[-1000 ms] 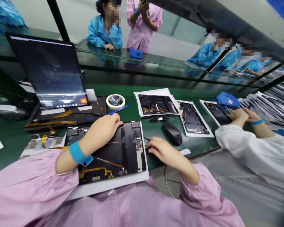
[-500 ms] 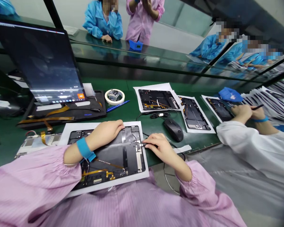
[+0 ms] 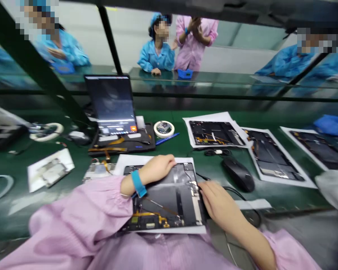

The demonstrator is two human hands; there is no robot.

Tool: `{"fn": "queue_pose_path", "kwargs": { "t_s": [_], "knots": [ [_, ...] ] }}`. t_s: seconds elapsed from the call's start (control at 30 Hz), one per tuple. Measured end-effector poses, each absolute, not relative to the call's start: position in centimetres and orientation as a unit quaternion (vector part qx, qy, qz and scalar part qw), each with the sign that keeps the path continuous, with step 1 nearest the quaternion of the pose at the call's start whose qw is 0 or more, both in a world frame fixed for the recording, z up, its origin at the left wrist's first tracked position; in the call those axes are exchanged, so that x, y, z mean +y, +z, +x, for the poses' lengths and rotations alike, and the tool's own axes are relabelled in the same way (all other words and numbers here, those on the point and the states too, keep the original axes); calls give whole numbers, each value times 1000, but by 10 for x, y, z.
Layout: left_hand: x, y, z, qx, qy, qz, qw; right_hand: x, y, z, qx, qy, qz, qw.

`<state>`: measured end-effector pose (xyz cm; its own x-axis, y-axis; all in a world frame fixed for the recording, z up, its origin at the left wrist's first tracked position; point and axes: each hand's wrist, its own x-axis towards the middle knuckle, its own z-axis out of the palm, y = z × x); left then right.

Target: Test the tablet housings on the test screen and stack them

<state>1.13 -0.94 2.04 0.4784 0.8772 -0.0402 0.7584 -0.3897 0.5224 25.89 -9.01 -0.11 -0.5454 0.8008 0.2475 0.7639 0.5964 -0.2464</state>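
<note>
Along the green bench, four tablet housings with exposed internals lie on white paper sheets, three off to the right and one directly before the person. On that nearest one, the left hand rests open, palm down; the right hand curls at its edge, its grip impossible to tell.

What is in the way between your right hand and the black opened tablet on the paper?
Nothing visible is in the way. The fingers of the right hand are touching the right edge of the opened tablet.
</note>
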Motion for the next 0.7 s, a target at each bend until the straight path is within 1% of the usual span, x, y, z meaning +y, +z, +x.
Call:
{"fn": "queue_pose_path", "kwargs": {
  "t_s": [0.1, 0.2, 0.3, 0.4, 0.43, 0.5, 0.57, 0.6, 0.7],
  "knots": [
    [-6, 13, 9, 495, 118, 828, 234, -85, -15, 259, -888, 9, -423, 178],
    [-4, 11, 10, 504, 115, 829, 214, -78, -21, 264, -903, 4, -389, 183],
    [-5, 11, 10, 504, 113, 831, 207, -72, -16, 269, -913, 24, -371, 168],
    [-7, 10, 10, 495, 115, 834, 213, -70, -9, 273, -906, 72, -394, 137],
    [-8, 10, 10, 494, 117, 835, 215, -71, -8, 275, -897, 95, -408, 141],
    [-9, 9, 9, 493, 120, 834, 218, -74, -6, 277, -870, 128, -439, 184],
    [-9, 8, 8, 493, 115, 833, 221, -78, -7, 280, -849, 127, -457, 232],
    [-9, 7, 8, 493, 112, 833, 225, -79, -7, 281, -849, 116, -456, 241],
    [-8, 7, 6, 492, 103, 831, 239, -82, -4, 282, -883, 67, -413, 215]
  ]
}}
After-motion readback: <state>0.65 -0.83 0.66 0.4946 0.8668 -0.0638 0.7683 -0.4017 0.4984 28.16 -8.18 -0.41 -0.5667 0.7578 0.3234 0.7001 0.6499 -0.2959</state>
